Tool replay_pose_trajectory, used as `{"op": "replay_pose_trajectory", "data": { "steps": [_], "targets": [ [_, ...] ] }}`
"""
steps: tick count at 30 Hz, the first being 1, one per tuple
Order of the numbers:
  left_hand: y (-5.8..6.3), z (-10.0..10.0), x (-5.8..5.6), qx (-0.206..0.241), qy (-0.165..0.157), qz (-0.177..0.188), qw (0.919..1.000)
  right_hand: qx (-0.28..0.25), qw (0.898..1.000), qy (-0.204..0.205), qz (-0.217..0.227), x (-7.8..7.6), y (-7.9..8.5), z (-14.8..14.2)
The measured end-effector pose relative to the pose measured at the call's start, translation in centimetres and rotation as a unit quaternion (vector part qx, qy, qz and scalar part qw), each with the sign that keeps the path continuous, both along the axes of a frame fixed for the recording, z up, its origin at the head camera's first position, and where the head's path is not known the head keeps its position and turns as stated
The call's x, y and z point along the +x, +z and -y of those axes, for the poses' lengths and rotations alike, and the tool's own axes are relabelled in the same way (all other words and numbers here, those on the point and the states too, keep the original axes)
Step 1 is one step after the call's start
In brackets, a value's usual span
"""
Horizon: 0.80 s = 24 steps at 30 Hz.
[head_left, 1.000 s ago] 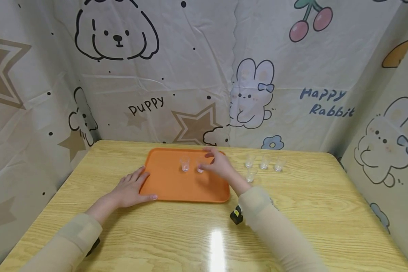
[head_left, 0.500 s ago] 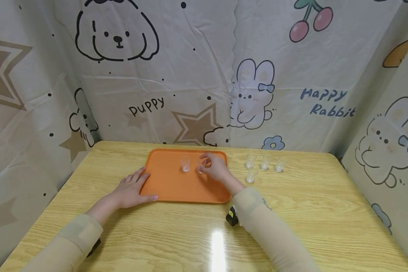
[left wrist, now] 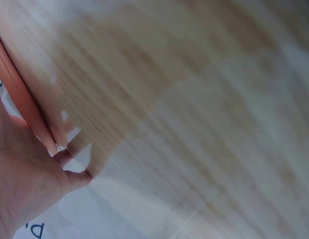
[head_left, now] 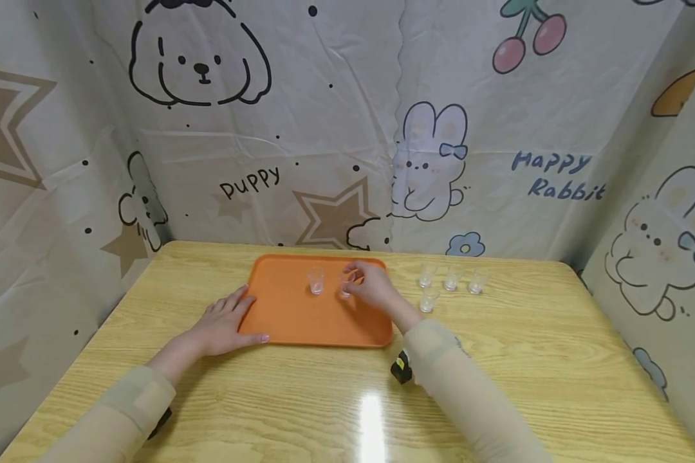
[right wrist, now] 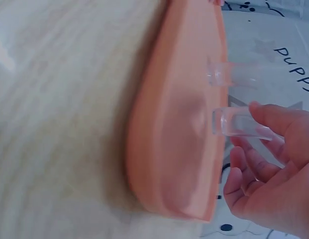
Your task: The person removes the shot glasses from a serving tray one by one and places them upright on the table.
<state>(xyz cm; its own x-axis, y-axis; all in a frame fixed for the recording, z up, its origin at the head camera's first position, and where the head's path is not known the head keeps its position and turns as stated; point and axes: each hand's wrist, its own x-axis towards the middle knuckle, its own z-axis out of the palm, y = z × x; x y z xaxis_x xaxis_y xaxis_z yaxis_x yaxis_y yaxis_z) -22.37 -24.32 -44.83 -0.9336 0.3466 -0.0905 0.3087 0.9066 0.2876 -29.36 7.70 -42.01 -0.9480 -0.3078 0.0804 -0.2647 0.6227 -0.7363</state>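
On the orange tray stand two small clear shot glasses. My right hand holds the right-hand shot glass upright between thumb and fingers, its base close to the tray floor. Just left of it is the other shot glass, with a small gap between the two. My left hand rests at the tray's left side with fingers spread, its thumb along the front left corner. In the left wrist view that hand lies against the tray's rim.
Right of the tray, several more clear shot glasses stand on the wooden table, one of them nearer than the row. A printed cloth hangs behind the table and along both sides.
My right hand's fingers have closed in round the right-hand shot glass, which has shifted slightly to the right and nearer. My left hand has stayed in place.
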Motion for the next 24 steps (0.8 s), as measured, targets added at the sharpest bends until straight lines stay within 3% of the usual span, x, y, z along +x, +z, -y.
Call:
{"op": "replay_pose_trajectory", "data": {
  "steps": [10, 17, 24],
  "targets": [
    [0.0, 0.0, 0.0, 0.006, 0.0, 0.0, 1.0, 0.069, 0.997, 0.044, 0.012, 0.6, 3.8, -1.6],
    [0.1, -0.1, 0.0, 0.002, 0.001, 0.002, 1.0, 0.045, 0.995, 0.084, 0.025, 1.2, 6.7, -3.5],
    [-0.4, 0.1, -0.1, 0.011, 0.002, 0.01, 0.9999, 0.047, 0.994, 0.096, 0.021, 2.0, 9.4, -5.4]
  ]
}}
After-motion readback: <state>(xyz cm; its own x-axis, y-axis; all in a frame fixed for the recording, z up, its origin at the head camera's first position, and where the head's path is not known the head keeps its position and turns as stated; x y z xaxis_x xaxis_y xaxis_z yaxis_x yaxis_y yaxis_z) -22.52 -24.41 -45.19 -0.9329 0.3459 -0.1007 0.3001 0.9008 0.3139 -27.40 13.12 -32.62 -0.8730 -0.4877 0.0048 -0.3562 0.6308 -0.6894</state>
